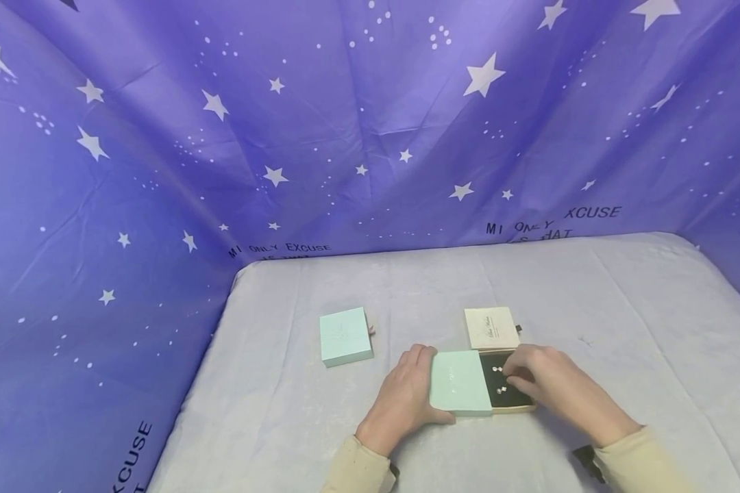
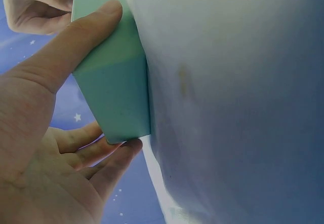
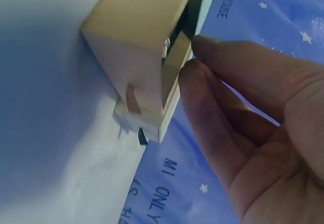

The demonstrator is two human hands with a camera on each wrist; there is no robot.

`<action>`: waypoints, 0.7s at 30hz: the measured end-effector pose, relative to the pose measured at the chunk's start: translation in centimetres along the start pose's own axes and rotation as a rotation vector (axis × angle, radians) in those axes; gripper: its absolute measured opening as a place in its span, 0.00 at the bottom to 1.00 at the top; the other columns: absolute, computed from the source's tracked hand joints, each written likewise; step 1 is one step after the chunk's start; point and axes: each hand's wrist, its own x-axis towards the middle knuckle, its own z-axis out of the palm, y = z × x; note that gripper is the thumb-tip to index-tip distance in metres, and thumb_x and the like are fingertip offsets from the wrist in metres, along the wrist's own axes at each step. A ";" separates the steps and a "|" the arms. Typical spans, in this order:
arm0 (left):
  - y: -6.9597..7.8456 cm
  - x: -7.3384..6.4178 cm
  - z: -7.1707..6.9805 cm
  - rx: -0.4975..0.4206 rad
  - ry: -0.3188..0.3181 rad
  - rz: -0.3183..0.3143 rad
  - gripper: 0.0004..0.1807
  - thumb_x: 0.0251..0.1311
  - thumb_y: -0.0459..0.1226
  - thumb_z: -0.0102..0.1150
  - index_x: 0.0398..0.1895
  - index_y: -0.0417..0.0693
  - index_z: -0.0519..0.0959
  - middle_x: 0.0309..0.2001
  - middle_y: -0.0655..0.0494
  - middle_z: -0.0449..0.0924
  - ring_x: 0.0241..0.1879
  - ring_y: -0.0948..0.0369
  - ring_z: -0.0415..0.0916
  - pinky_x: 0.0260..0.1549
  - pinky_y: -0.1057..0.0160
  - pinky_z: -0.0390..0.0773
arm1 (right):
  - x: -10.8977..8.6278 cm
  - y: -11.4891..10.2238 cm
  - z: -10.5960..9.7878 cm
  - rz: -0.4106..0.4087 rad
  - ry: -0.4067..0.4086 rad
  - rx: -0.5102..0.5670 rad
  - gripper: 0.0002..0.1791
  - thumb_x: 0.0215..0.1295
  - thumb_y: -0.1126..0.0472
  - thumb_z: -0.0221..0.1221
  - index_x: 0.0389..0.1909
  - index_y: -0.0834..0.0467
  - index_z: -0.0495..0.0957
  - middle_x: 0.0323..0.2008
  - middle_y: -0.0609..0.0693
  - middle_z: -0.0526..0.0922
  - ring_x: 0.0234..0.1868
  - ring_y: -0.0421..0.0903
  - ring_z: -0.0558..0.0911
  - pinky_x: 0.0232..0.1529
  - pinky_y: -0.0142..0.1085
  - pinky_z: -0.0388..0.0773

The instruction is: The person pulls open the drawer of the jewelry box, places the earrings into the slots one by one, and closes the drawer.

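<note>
A mint-green slide-out jewelry box (image 1: pixel 459 383) lies on the table, its drawer (image 1: pixel 513 410) pulled out to the right. Small shiny earrings (image 1: pixel 501 390) sit on the drawer's black lining. My left hand (image 1: pixel 405 392) grips the green sleeve from the left, thumb along the near side and fingers round the far corner. Over the open drawer, my right hand (image 1: pixel 545 383) has thumb and bent fingers close together, right beside the upper earrings. In the right wrist view, the fingertips (image 3: pixel 191 72) are at the drawer's rim; I cannot tell whether they pinch something small.
A second mint-green box (image 1: pixel 345 337) with a pinkish ribbon tab lies to the left. Just behind the opened box is a cream box (image 1: pixel 492 328) with a dark tab. A pale cloth covers the table (image 1: pixel 271 397); a purple star-print curtain (image 1: pixel 358 123) hangs behind and to the sides.
</note>
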 end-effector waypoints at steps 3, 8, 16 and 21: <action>0.0 0.0 0.0 -0.001 -0.004 -0.004 0.56 0.23 0.53 0.86 0.60 0.43 0.69 0.51 0.56 0.73 0.46 0.63 0.72 0.46 0.68 0.79 | 0.0 0.3 -0.4 0.034 0.018 0.013 0.08 0.48 0.68 0.72 0.29 0.55 0.85 0.32 0.46 0.86 0.36 0.50 0.85 0.43 0.49 0.83; 0.0 0.1 0.0 -0.004 -0.010 -0.005 0.55 0.23 0.54 0.86 0.60 0.44 0.69 0.51 0.56 0.73 0.46 0.63 0.71 0.45 0.69 0.78 | -0.2 1.2 -0.7 0.101 0.060 0.057 0.07 0.54 0.68 0.68 0.36 0.60 0.85 0.36 0.55 0.87 0.39 0.56 0.85 0.45 0.55 0.82; 0.0 0.1 0.0 -0.002 -0.007 -0.005 0.55 0.23 0.54 0.86 0.60 0.44 0.68 0.51 0.56 0.73 0.45 0.63 0.71 0.44 0.69 0.78 | -0.7 3.2 -0.5 0.205 0.035 0.166 0.09 0.60 0.67 0.64 0.41 0.66 0.84 0.41 0.64 0.86 0.45 0.64 0.83 0.51 0.62 0.77; 0.0 0.1 0.0 -0.003 -0.015 -0.011 0.56 0.24 0.54 0.85 0.61 0.43 0.68 0.51 0.56 0.73 0.46 0.63 0.71 0.45 0.69 0.79 | -1.0 4.1 -0.1 0.249 -0.054 0.227 0.09 0.61 0.67 0.63 0.41 0.66 0.84 0.41 0.63 0.86 0.47 0.66 0.82 0.52 0.64 0.75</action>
